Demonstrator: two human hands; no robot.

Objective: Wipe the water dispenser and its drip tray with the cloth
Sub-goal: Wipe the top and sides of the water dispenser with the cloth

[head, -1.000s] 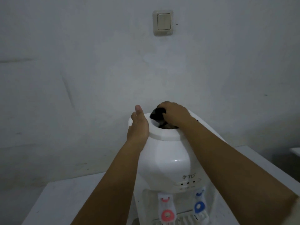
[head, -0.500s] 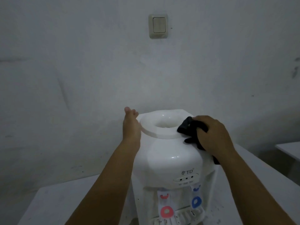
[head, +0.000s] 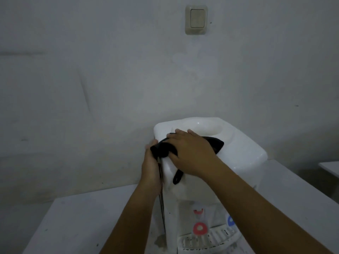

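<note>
A white tabletop water dispenser [head: 242, 153] stands on a white table [head: 88, 222], with a red tap [head: 200, 228] and a blue tap [head: 230, 221] at its front. Its white slotted drip tray [head: 211, 241] sits at the bottom edge of the view. My right hand [head: 190, 153] presses a black cloth [head: 214, 143] flat on the dispenser's top left front corner. My left hand [head: 151, 165] rests against the dispenser's left side, touching the cloth's bunched left end. Part of the cloth is hidden under my right hand.
The dispenser stands close to a grey-white wall with a light switch [head: 196, 19] above it. A dark cord [head: 162, 208] hangs down the dispenser's left side. Another white surface edge [head: 330, 169] shows at the far right.
My right hand has carried the cloth from the dispenser's right shoulder across to its top left front corner. My left hand has slid lower on the left side. The view has shifted left.
</note>
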